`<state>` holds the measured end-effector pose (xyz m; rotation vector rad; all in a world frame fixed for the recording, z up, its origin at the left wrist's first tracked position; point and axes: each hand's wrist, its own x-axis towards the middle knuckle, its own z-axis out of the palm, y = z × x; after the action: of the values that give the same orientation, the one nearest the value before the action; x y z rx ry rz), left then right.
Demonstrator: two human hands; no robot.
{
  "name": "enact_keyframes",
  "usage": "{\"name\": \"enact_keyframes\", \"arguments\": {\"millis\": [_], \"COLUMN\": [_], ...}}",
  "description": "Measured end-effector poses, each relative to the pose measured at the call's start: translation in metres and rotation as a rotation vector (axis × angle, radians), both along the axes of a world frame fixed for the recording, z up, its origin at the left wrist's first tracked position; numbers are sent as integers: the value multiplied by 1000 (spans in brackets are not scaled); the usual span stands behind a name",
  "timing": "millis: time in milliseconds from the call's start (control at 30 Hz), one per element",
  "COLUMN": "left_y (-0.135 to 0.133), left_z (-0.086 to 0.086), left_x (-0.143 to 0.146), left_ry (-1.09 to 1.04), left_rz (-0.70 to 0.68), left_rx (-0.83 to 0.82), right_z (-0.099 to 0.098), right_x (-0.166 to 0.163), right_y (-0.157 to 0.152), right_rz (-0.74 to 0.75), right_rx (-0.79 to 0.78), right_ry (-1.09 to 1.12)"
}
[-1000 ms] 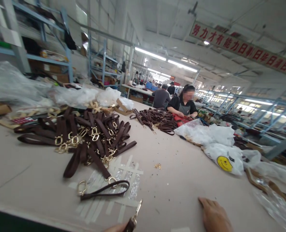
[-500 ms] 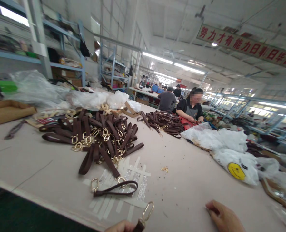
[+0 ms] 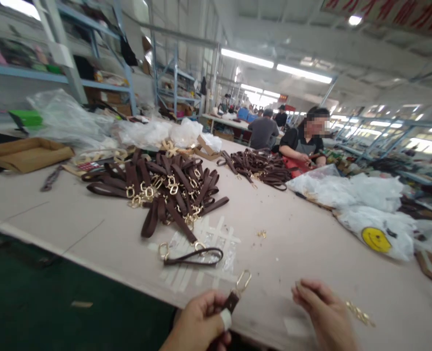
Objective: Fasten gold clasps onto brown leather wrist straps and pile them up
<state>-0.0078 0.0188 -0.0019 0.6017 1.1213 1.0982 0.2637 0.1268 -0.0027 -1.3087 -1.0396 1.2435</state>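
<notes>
My left hand (image 3: 204, 319) is closed round a dark brown strap (image 3: 232, 301) with a gold oval ring (image 3: 243, 281) standing up from its end. White tape (image 3: 225, 320) wraps the thumb. To the right, my right hand (image 3: 321, 309) is in a pinch over the table; whatever lies between the fingertips is too small to make out. Beside it lie several small gold hardware pieces (image 3: 360, 313). In front of my left hand, one looped brown wrist strap (image 3: 194, 257) with a gold ring rests partly on clear tape and light strips (image 3: 216, 234).
A big pile of brown straps (image 3: 164, 185) covers the table's left middle, with another pile (image 3: 259, 165) farther back. Small gold bits (image 3: 261, 234) lie mid-table. White plastic bags (image 3: 380, 234) line the right edge. A cardboard tray (image 3: 29, 155) sits left. A co-worker (image 3: 305, 141) works across the table.
The view has tilted down. My left hand with the strap shows more fully now. My right hand's fingers have come together in a pinch, and gold pieces beside it are now visible.
</notes>
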Motion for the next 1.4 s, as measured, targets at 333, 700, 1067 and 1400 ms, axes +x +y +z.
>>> {"name": "enact_keyframes", "arguments": {"millis": [333, 700, 1067, 1400], "left_y": [4, 9, 11, 8], "left_z": [31, 28, 24, 21], "left_x": [3, 0, 0, 4], "left_ry": [-64, -53, -73, -99], "left_rz": [27, 32, 45, 83], "left_rx": [-43, -49, -62, -12], "right_z": [23, -5, 0, 1], "right_x": [-80, -69, -40, -50], "right_y": [-34, -30, -35, -14], "right_rz": [-18, 98, 153, 380], "right_rx": [-217, 638, 671, 746], "right_ry": [322, -863, -1064, -1145]}}
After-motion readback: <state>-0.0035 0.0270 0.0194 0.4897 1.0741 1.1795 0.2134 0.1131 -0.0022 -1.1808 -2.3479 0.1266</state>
